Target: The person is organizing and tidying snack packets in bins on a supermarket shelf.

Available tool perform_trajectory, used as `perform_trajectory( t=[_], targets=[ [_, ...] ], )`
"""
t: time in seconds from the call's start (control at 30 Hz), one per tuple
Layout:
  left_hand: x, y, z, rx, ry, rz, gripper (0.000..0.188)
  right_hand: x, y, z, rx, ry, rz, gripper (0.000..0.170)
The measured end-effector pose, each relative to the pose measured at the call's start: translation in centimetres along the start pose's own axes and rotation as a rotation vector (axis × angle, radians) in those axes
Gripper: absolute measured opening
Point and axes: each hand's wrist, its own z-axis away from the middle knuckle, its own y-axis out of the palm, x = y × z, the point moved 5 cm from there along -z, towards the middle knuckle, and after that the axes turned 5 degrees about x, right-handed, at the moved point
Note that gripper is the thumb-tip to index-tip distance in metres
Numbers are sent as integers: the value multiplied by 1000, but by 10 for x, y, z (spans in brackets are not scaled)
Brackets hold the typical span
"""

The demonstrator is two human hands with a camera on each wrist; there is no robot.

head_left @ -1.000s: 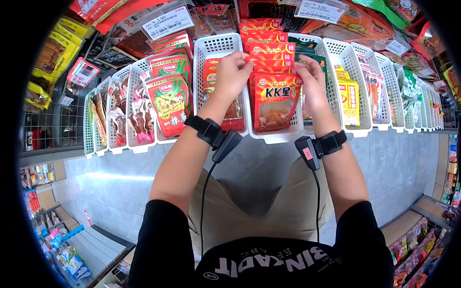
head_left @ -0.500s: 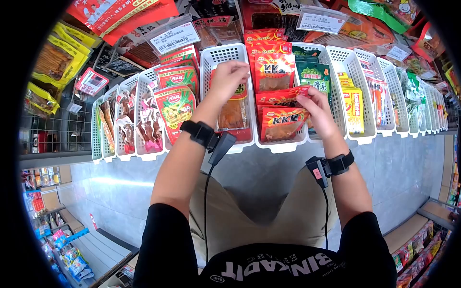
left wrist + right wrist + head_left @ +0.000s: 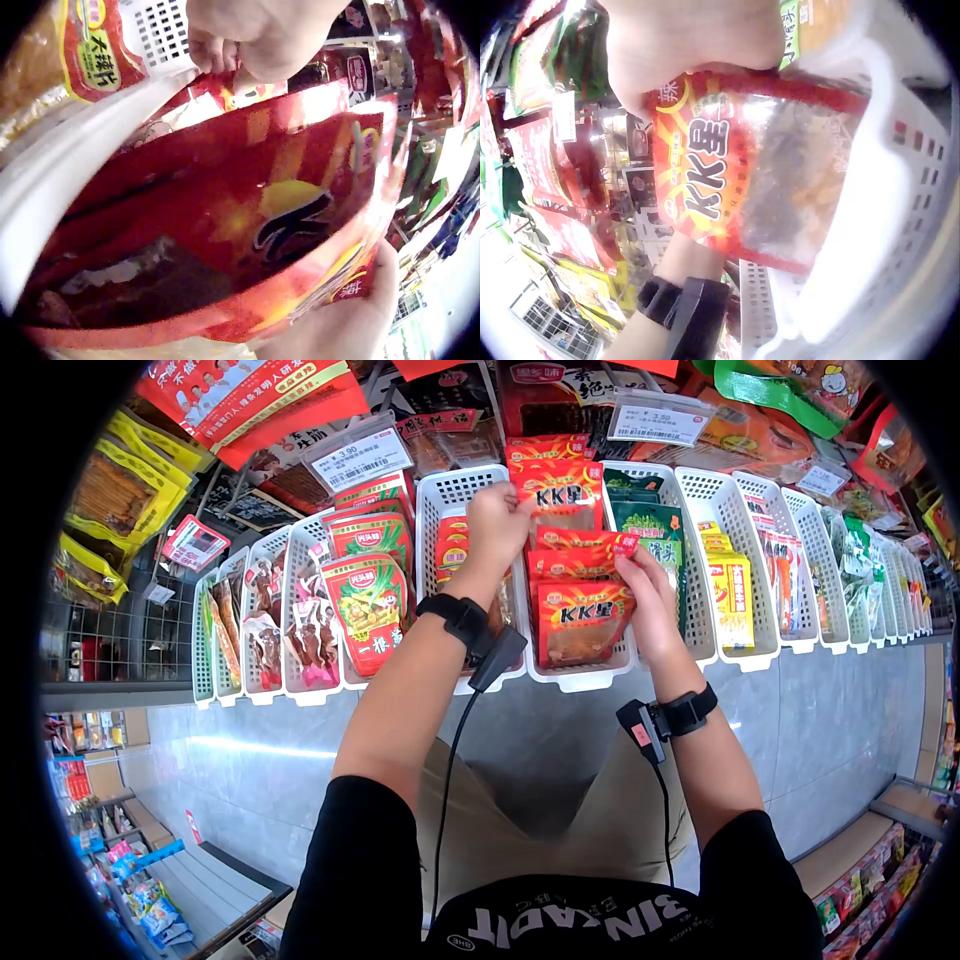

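Red KK snack packets stand in a row in a white perforated basket. In the head view my left hand pinches the left edge of a packet farther back. The fingers of the left hand show at the top of the left wrist view, behind the nearer packets. My right hand holds the upper right corner of the front packets, its thumb on their near side. The right wrist view shows that hand over the top of the front packet.
On the left stand a basket of orange-brown snack packets and one with red-green packets. Green packets and yellow packets fill baskets to the right. Price tags and hanging bags sit above the row.
The front packets were separated and tilted towards me, then stood up more. My left hand left the row, hovered over the left-hand basket, and came back right to the rear packet.
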Motion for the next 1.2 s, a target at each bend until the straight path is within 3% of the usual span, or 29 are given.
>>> perform_trajectory(
  t=[0.03, 0.07, 0.23, 0.3, 0.37, 0.43, 0.5, 0.53, 0.6, 0.63, 0.7, 0.73, 0.8, 1.03, 1.1, 1.13, 1.2],
  targets=[
    [-2, -3, -2, -107, 120, -112, 20, 1, 1, 0, -1, 1, -1, 27],
    [8, 2, -5, -23, 1, -69, 19, 2, 1, 0, -37, 22, -7, 26],
    [-6, -6, 5, 22, -60, 119, 17, 0, -4, -3, -62, 32, 49, 24],
    [-10, -6, 7, -1, -38, 150, 17, -7, -5, -5, 23, 64, 85, 39],
    [-2, 5, 11, 87, -153, 526, 17, -7, -6, -3, 12, 68, 79, 39],
    [11, 11, 9, 87, -151, 494, 17, -3, -3, -1, 9, 68, 77, 39],
    [13, 19, 5, 302, -118, 393, 22, -1, -2, 0, -20, 77, 78, 38],
    [11, 17, 5, 302, -118, 393, 22, -3, -3, 0, -20, 77, 78, 38],
    [-9, 4, 5, 109, 282, -109, 28, -7, -5, -3, 8, 60, 76, 39],
    [-9, 4, 3, 108, 281, -110, 28, -8, -6, -4, 10, 60, 77, 39],
    [5, 16, -6, 271, 72, -69, 32, -9, -6, -4, 14, 57, 61, 40],
    [9, 19, -8, 271, 72, -69, 32, -8, -4, -4, 14, 57, 62, 40],
    [15, 21, -9, 229, -27, 99, 35, -3, -2, -2, -41, -4, 8, 24],
    [9, 20, -2, 167, -185, 350, 32, -3, -3, -2, -36, -1, -8, 25],
    [-1, 18, -2, 245, -20, 90, 23, -1, -2, -1, -33, -8, 7, 25],
    [4, 19, -2, 246, -20, 90, 23, -4, -4, -2, -33, -7, 7, 25],
    [-10, 11, -3, 121, 230, 108, 19, -8, -4, -7, 27, -27, -23, 25]
  ],
)
